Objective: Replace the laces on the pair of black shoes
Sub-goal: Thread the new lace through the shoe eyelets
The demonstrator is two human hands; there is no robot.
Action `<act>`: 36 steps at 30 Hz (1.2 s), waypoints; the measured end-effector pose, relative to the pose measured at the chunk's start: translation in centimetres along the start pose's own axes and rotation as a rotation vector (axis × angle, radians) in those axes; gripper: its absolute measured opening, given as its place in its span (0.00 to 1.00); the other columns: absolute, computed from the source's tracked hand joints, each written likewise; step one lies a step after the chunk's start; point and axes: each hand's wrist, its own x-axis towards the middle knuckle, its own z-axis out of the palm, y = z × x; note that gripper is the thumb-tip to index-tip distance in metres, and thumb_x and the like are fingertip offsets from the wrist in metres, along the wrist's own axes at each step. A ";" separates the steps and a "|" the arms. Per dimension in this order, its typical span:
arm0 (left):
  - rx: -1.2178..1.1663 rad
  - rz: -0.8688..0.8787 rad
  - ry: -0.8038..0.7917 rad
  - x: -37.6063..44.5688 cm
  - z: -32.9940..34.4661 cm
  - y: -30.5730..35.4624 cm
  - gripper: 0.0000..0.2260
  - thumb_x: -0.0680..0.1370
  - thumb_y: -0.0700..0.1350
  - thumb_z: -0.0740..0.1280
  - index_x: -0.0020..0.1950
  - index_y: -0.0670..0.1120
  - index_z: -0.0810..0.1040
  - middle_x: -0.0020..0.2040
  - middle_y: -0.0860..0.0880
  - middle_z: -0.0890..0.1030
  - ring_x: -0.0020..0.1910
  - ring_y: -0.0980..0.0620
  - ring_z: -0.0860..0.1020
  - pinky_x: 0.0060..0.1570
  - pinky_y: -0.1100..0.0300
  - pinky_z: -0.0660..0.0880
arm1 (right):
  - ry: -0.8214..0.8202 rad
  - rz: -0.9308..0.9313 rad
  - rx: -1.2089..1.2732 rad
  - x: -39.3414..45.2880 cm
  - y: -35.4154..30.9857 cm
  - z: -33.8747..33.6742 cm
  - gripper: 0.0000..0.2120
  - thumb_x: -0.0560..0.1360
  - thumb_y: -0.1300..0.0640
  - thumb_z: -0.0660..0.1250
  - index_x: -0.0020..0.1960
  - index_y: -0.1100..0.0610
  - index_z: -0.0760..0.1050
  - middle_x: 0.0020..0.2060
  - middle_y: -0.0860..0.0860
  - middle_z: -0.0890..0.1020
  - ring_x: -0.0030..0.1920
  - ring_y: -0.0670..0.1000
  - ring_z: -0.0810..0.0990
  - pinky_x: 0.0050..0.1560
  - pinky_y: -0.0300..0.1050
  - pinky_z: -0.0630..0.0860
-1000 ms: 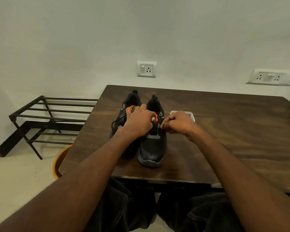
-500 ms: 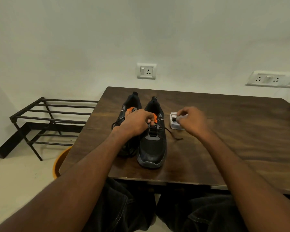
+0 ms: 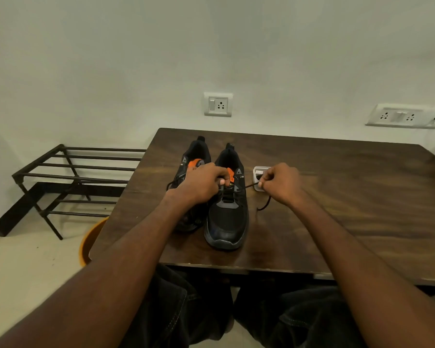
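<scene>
Black cord — a thin round shoelace (image 3: pixel 252 185) — is pinched between the thumb and curled fingers of your right hand (image 3: pixel 281 185), drawn taut from the eyelets of the right-side black mesh sneaker with the orange tongue tab (image 3: pixel 227 217); its loose end droops below your fist onto the dark wood-grain table (image 3: pixel 337 209). Your left hand (image 3: pixel 203 183) is curled over that same sneaker's throat, fingers gripping at the orange tab and upper lacing, though exactly what they hold is hidden. Just to its left stands the second black sneaker (image 3: pixel 194 156), toe toward you, partly covered by your left wrist, its own lace trailing off its left side. Behind your right hand sits a small clear plastic box (image 3: pixel 259 170) on the tabletop. Farther out — a white wall socket (image 3: pixel 218 104), a black metal shoe rack (image 3: pixel 68 177) on the floor at left, and an orange tub (image 3: pixel 89 242) beside the table's edge.
</scene>
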 end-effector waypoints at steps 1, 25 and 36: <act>-0.003 0.002 -0.002 0.0 0.0 -0.1 0.10 0.83 0.40 0.62 0.52 0.52 0.81 0.50 0.51 0.77 0.52 0.53 0.73 0.60 0.52 0.57 | 0.029 0.013 -0.053 0.0 0.1 -0.1 0.05 0.74 0.54 0.72 0.47 0.51 0.87 0.46 0.52 0.87 0.48 0.55 0.85 0.52 0.54 0.84; -0.008 0.042 -0.050 -1.0 -0.7 0.8 0.11 0.80 0.35 0.63 0.52 0.50 0.80 0.50 0.51 0.75 0.51 0.50 0.75 0.51 0.57 0.68 | -0.258 0.183 0.536 -2.7 -2.3 1.0 0.06 0.83 0.64 0.63 0.50 0.60 0.77 0.44 0.60 0.87 0.36 0.57 0.87 0.28 0.45 0.79; -0.117 0.015 -0.053 -0.7 0.2 -0.5 0.14 0.81 0.35 0.63 0.53 0.53 0.80 0.55 0.50 0.78 0.54 0.52 0.77 0.60 0.51 0.75 | 0.063 0.254 0.053 -3.3 -1.2 0.2 0.14 0.80 0.60 0.65 0.65 0.57 0.74 0.58 0.58 0.83 0.56 0.62 0.83 0.50 0.53 0.78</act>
